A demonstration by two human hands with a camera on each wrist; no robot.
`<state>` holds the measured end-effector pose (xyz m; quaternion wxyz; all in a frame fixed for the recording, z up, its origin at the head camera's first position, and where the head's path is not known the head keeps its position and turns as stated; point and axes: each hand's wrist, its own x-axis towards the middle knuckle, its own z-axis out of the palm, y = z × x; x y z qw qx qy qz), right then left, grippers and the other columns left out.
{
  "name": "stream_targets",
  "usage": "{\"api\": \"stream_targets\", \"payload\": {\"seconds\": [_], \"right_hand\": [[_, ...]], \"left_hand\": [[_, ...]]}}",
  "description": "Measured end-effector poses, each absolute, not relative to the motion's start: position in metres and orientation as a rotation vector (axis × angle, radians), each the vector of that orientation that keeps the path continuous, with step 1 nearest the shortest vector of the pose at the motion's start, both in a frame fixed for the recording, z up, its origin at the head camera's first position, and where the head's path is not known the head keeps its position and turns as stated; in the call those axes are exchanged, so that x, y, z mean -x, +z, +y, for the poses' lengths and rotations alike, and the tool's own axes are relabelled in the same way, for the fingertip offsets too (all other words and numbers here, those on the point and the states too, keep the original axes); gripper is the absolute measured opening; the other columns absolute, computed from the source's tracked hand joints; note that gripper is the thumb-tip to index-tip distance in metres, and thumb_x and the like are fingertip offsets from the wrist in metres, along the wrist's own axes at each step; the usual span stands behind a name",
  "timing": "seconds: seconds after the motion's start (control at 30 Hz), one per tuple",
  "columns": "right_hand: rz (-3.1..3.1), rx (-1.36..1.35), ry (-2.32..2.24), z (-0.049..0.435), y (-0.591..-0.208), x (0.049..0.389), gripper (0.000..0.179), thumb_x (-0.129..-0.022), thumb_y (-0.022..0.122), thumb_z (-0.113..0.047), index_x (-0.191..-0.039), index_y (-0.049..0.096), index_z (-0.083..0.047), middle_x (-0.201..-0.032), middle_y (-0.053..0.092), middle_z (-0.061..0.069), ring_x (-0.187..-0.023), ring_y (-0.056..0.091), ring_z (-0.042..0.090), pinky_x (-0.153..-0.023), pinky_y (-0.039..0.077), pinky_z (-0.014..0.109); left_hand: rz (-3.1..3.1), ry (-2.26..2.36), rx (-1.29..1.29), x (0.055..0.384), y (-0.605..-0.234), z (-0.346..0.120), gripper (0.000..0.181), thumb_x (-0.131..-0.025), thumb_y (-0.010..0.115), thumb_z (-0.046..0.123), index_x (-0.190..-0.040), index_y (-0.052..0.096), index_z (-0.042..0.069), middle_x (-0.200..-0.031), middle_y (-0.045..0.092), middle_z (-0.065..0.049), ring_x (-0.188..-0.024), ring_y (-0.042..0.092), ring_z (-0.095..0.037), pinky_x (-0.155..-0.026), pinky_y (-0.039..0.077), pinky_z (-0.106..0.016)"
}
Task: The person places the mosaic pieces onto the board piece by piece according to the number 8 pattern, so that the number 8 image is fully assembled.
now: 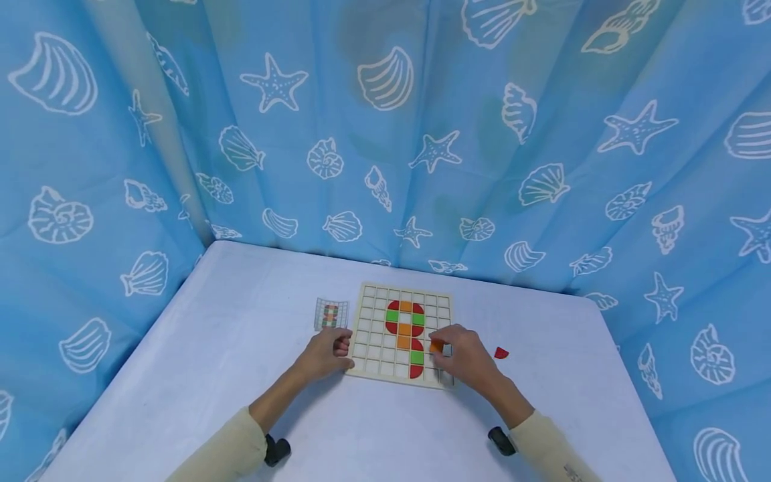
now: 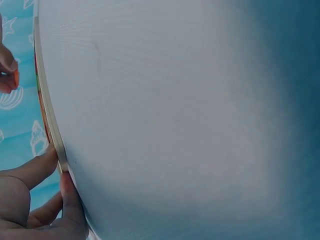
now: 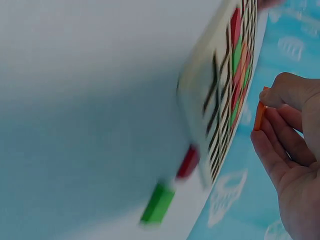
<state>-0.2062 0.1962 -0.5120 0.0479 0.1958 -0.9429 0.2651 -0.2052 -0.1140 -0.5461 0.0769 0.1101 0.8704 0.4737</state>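
A cream grid board (image 1: 373,367) lies on the table, with red quarter-round tiles (image 1: 416,371), green square tiles (image 1: 416,358) and orange square tiles (image 1: 404,342) set in its cells. My left hand (image 1: 324,351) holds the board's near left edge, its thumb and a finger pressed against the rim (image 2: 49,107). Over the right part of the board, my right hand (image 1: 466,355) pinches an orange square tile (image 3: 260,114) between thumb and fingertips. This tile is tilted and raised off the board.
Left of the board lies a small pattern card (image 1: 328,310) with a coloured grid. A loose red tile (image 1: 501,353) sits to the right; beside it a green tile (image 3: 158,204) appears in the right wrist view. A blue shell-print curtain (image 1: 385,134) encloses the white table (image 1: 253,294).
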Motion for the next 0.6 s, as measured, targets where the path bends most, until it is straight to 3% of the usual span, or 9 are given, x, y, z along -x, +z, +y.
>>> {"api": "stream_targets", "payload": {"seconds": [0.23, 0.6], "right_hand": [[-2.845, -0.763, 0.763, 0.165, -0.522, 0.188, 0.040, -0.076, 0.084, -0.018, -0.115, 0.074, -0.014, -0.108, 0.070, -0.005, -0.102, 0.061, 0.011, -0.086, 0.054, 0.027], [-2.841, -0.849, 0.818, 0.150, -0.533, 0.182, 0.034, -0.080, 0.082, -0.020, -0.113, 0.075, -0.013, -0.105, 0.071, -0.003, -0.094, 0.062, 0.010, -0.076, 0.054, 0.019]], "left_hand": [[2.618, 1.395, -0.349, 0.206, -0.543, -0.114, 0.061, -0.075, 0.081, -0.001, -0.130, 0.054, -0.009, -0.098, 0.058, -0.006, -0.089, 0.058, -0.016, -0.078, 0.053, -0.031], [2.643, 1.337, -0.327, 0.205, -0.544, -0.114, 0.061, -0.075, 0.082, 0.002, -0.130, 0.055, -0.007, -0.098, 0.057, -0.005, -0.088, 0.056, -0.014, -0.077, 0.052, -0.030]]}}
